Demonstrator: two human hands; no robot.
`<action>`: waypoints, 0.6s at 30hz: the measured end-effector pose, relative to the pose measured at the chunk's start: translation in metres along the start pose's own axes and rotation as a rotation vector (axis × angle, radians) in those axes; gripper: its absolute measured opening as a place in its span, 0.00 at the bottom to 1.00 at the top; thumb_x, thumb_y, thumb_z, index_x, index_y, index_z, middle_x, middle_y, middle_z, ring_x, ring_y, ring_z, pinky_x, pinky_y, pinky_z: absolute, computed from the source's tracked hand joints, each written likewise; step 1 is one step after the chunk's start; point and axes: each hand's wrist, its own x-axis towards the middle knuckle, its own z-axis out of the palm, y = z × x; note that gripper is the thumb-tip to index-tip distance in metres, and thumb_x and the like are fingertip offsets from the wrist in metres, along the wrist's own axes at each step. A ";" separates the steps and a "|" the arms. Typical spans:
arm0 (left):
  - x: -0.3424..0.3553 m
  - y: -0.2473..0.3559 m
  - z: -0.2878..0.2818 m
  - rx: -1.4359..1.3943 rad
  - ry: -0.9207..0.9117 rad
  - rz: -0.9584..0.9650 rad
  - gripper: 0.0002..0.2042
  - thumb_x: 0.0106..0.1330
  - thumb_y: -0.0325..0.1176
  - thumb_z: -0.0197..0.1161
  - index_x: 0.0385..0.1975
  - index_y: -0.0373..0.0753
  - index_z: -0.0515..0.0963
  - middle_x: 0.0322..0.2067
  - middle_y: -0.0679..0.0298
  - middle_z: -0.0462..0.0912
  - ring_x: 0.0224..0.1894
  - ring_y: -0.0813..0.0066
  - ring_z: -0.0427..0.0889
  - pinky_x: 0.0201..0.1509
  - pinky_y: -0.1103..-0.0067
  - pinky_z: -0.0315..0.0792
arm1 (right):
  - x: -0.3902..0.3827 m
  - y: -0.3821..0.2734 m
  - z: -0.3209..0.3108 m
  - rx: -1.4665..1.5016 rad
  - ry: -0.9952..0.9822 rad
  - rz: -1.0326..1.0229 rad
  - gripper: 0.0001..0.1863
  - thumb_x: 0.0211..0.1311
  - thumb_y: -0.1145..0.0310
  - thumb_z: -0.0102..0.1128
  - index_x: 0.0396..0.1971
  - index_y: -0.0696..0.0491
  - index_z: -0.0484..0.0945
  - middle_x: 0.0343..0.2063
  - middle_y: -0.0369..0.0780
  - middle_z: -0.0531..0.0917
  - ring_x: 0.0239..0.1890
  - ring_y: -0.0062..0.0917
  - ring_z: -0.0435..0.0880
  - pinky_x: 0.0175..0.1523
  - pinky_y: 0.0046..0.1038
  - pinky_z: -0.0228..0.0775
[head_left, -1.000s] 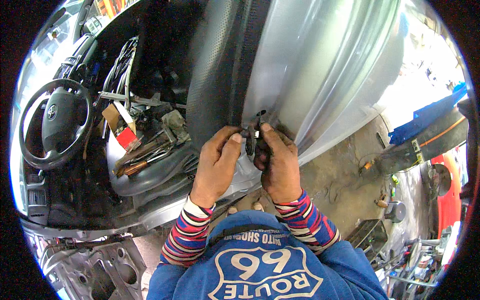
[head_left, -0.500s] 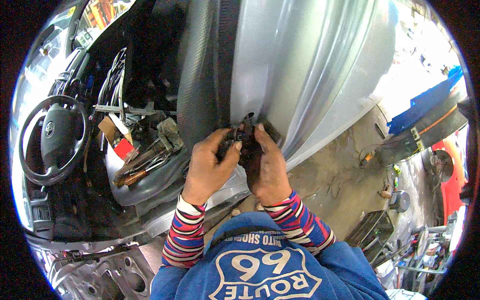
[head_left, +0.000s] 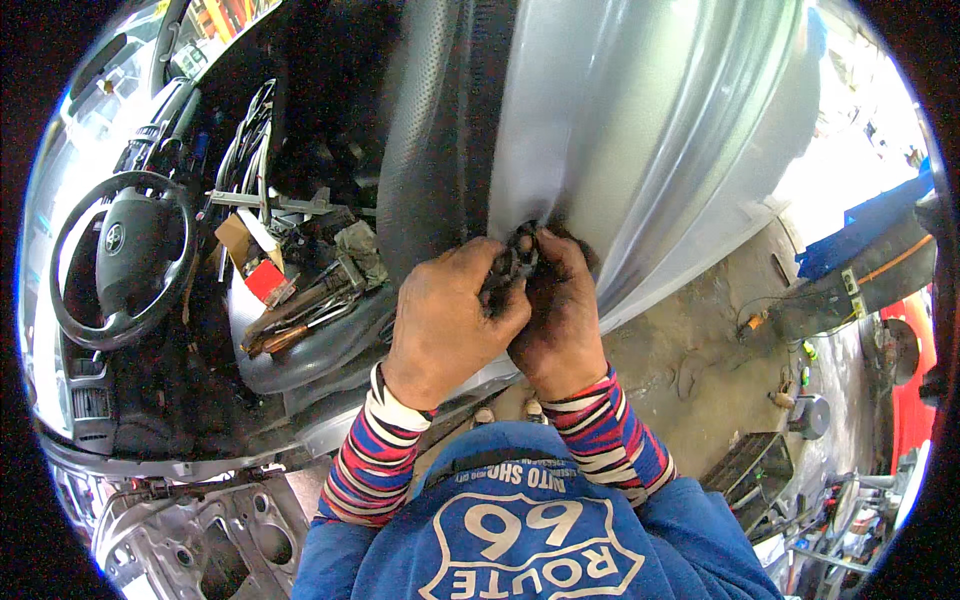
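Observation:
In front of me is a silver car body panel (head_left: 620, 110) with a dark textured strip (head_left: 425, 130) along its left side. A small black part (head_left: 522, 252), its exact kind unclear, is held between my two hands near the bottom of the panel. My left hand (head_left: 452, 315) pinches it with thumb and curled fingers from the left. From the right, my right hand (head_left: 565, 325) closes on it with the fingertips, its palm smudged dark. The fingers hide much of the part, and I cannot tell whether it touches the panel.
At left are a steering wheel (head_left: 122, 258) and a red-and-brown box (head_left: 262, 275) among tools on a seat. A bare metal door shell (head_left: 215, 545) stands lower left. Right, a blue-covered panel (head_left: 865, 225) and a black crate (head_left: 748, 470) rest near the floor.
My view has shifted slightly, moving the surroundings right. Both hands have closed in around the black part, which shows more between my fingertips and appears turned.

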 end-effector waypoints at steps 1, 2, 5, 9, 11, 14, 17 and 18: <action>-0.001 -0.003 0.001 0.005 -0.007 0.021 0.11 0.57 0.32 0.67 0.37 0.34 0.79 0.29 0.47 0.82 0.33 0.45 0.83 0.35 0.62 0.76 | -0.001 0.001 -0.001 -0.041 0.018 0.007 0.08 0.68 0.62 0.59 0.38 0.50 0.78 0.35 0.37 0.83 0.41 0.27 0.81 0.51 0.30 0.74; -0.005 -0.004 0.001 0.011 -0.009 -0.009 0.12 0.58 0.31 0.67 0.39 0.33 0.79 0.30 0.45 0.82 0.33 0.44 0.83 0.35 0.61 0.76 | -0.003 0.003 -0.002 -0.091 0.033 -0.005 0.08 0.69 0.62 0.58 0.37 0.51 0.78 0.34 0.36 0.82 0.40 0.28 0.81 0.51 0.31 0.73; -0.010 -0.012 0.007 -0.026 0.013 0.007 0.12 0.59 0.30 0.65 0.41 0.32 0.79 0.30 0.44 0.82 0.33 0.43 0.83 0.34 0.62 0.75 | -0.009 0.008 -0.006 -0.261 0.073 -0.128 0.10 0.70 0.62 0.57 0.42 0.53 0.78 0.38 0.36 0.83 0.43 0.28 0.81 0.54 0.32 0.72; -0.014 -0.016 0.011 -0.148 -0.064 -0.088 0.12 0.62 0.27 0.61 0.44 0.30 0.78 0.30 0.43 0.82 0.31 0.43 0.83 0.33 0.64 0.75 | -0.019 0.010 -0.008 -0.417 0.087 -0.215 0.14 0.70 0.64 0.57 0.49 0.55 0.78 0.42 0.36 0.83 0.43 0.24 0.79 0.53 0.27 0.70; -0.011 -0.017 0.010 -0.202 -0.045 -0.056 0.12 0.64 0.26 0.58 0.45 0.30 0.78 0.28 0.43 0.81 0.30 0.44 0.83 0.32 0.66 0.74 | -0.023 0.010 -0.006 -0.573 0.184 -0.228 0.15 0.69 0.64 0.57 0.50 0.56 0.79 0.41 0.35 0.83 0.42 0.21 0.78 0.50 0.24 0.68; -0.009 -0.015 0.002 -0.304 -0.187 -0.192 0.12 0.67 0.26 0.54 0.47 0.30 0.77 0.24 0.44 0.78 0.25 0.47 0.81 0.30 0.67 0.72 | -0.028 0.007 -0.003 -0.683 0.220 -0.225 0.15 0.69 0.61 0.59 0.47 0.55 0.81 0.36 0.33 0.83 0.37 0.18 0.78 0.44 0.20 0.68; -0.004 -0.016 -0.005 -0.275 -0.275 -0.223 0.12 0.68 0.26 0.52 0.45 0.29 0.77 0.21 0.45 0.75 0.21 0.51 0.77 0.28 0.68 0.70 | -0.026 -0.005 0.001 -0.595 0.240 -0.065 0.13 0.68 0.58 0.61 0.42 0.52 0.82 0.32 0.31 0.83 0.32 0.16 0.78 0.38 0.20 0.67; -0.003 -0.016 -0.005 -0.296 -0.259 -0.197 0.11 0.68 0.26 0.51 0.45 0.29 0.78 0.20 0.45 0.74 0.21 0.52 0.77 0.28 0.68 0.69 | -0.024 -0.008 0.002 -0.554 0.322 0.021 0.13 0.67 0.57 0.61 0.41 0.51 0.82 0.30 0.30 0.83 0.29 0.15 0.77 0.34 0.19 0.66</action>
